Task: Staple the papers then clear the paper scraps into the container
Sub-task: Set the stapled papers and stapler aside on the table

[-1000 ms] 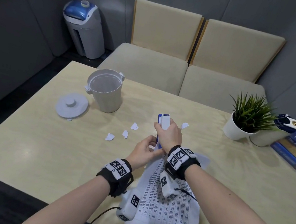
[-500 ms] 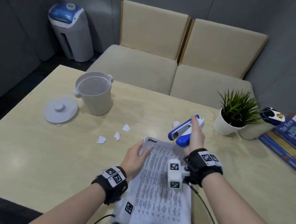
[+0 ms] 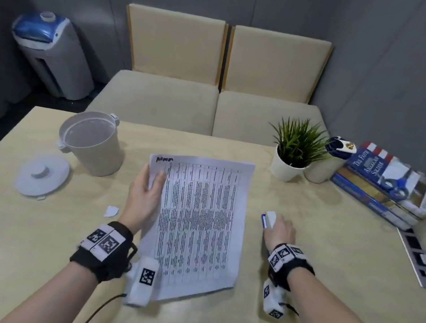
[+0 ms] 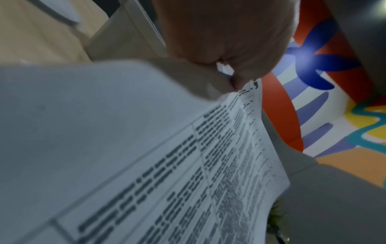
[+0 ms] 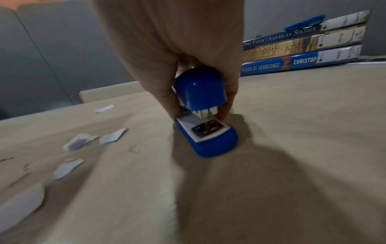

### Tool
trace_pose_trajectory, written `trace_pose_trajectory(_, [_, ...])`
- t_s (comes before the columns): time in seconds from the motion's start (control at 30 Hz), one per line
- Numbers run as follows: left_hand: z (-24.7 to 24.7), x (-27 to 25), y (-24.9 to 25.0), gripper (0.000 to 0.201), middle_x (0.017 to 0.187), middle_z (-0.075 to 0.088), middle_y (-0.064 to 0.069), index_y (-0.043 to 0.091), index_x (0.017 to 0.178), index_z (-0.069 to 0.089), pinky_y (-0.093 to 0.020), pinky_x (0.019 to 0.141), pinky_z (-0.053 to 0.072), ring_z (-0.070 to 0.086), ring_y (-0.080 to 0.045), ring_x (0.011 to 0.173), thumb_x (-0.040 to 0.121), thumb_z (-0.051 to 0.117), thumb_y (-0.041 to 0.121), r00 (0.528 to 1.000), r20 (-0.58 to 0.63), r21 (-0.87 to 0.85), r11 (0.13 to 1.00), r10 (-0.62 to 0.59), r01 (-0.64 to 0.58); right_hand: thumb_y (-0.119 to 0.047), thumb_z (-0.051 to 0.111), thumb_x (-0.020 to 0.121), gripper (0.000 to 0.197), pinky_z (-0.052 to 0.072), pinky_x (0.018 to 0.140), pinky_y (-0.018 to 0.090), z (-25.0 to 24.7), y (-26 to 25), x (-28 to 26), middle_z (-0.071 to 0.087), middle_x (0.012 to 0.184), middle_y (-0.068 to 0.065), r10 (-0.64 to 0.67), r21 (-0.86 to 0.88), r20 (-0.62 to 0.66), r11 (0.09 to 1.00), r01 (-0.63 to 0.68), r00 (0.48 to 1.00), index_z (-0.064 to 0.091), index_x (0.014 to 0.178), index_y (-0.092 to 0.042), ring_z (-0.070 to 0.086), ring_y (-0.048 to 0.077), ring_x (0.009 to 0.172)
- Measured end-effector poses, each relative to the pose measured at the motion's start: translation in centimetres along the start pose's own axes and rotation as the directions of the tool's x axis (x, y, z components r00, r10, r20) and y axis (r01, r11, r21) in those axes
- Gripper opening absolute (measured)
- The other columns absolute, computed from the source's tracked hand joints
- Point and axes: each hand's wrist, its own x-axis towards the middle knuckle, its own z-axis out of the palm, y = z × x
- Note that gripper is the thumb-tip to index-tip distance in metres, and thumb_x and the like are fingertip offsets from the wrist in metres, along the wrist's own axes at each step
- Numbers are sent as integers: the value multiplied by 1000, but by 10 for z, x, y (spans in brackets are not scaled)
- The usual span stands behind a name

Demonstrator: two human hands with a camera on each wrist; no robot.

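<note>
My left hand (image 3: pixel 145 195) pinches the printed papers (image 3: pixel 196 223) near their top left corner and holds them lifted off the table; up close the sheets (image 4: pixel 188 165) fill the left wrist view. My right hand (image 3: pixel 278 229) grips the blue and white stapler (image 3: pixel 268 219), whose base (image 5: pixel 205 140) sits on the table right of the papers. One paper scrap (image 3: pixel 111 211) lies left of my left wrist. Several more scraps (image 5: pixel 110 137) lie on the wood left of the stapler. The open white container (image 3: pixel 92 139) stands at the back left.
The container's round lid (image 3: pixel 42 174) lies on the table (image 3: pixel 14 227) left of it. A potted plant (image 3: pixel 293 151), a second pot and a stack of books (image 3: pixel 381 185) with blue scissors on top stand at the back right. A power strip (image 3: pixel 419 258) lies at the right edge.
My right hand has carried the stapler from above the papers down to the table on the right. My left hand has lifted the papers off the table.
</note>
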Motion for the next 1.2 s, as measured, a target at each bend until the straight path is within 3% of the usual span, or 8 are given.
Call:
trace_pose_trajectory(0.1, [-3,8,14,55,147,39,3,9,145,29,-24,109,34,38,-10,135,97,45,30,998,38,-83,995,54,-51,-39,56,85,57,34,101,44,-10,-6,-6,45,132,15,-44,-31,-99,999,41,994,40,135,-15,41,32,125])
trace_pose_trajectory(0.17, [-4,14,22,52,143,46,4,12,142,34,-26,107,37,44,-9,130,96,48,32,997,58,-150,987,58,-48,-47,44,93,55,31,107,41,-26,-15,-16,47,138,13,-122,257,-174,952,165,977,42,138,-15,42,29,129])
trace_pose_trajectory(0.27, [1,27,31,52,141,51,-11,11,141,36,-46,109,40,51,-24,128,95,50,30,993,108,-333,939,-49,83,-59,24,94,70,43,99,36,-66,-25,-53,63,126,14,-273,900,180,434,-47,945,56,129,-8,58,26,118])
trace_pose_trajectory(0.37, [19,39,37,36,129,59,-20,7,134,43,-51,100,46,59,-36,116,99,42,16,977,146,-405,892,-155,202,-60,23,92,71,57,81,36,-102,-12,-84,71,110,15,-435,946,320,200,-256,841,67,113,-8,69,26,99])
trace_pose_trajectory(0.5, [59,49,33,25,122,63,-17,9,122,50,-49,96,50,63,-34,108,98,44,16,963,132,-366,891,-235,268,-25,66,76,50,50,97,48,-109,24,-89,69,118,10,-439,909,326,389,-150,837,56,124,-14,65,29,111])
trace_pose_trajectory(0.67, [128,23,22,37,127,60,-24,7,127,47,-55,97,49,63,-38,109,95,47,27,886,338,-258,874,-317,411,9,57,83,48,56,83,37,-91,85,-79,67,117,11,-185,873,205,479,-94,961,50,127,-8,67,28,97])
trace_pose_trajectory(0.97, [261,-87,0,64,135,57,-4,17,139,31,-38,94,52,61,-24,115,82,61,27,469,771,189,859,-430,475,17,47,82,42,47,66,31,-99,223,-52,61,109,21,300,828,120,495,-262,946,52,119,-3,60,26,82])
trace_pose_trajectory(1.2, [290,-101,-4,62,127,59,-7,20,132,44,-31,69,50,60,-24,95,78,59,47,325,816,320,842,-478,435,22,42,78,51,42,75,30,-96,250,-26,58,109,18,414,707,124,600,-373,902,52,125,2,52,27,96])
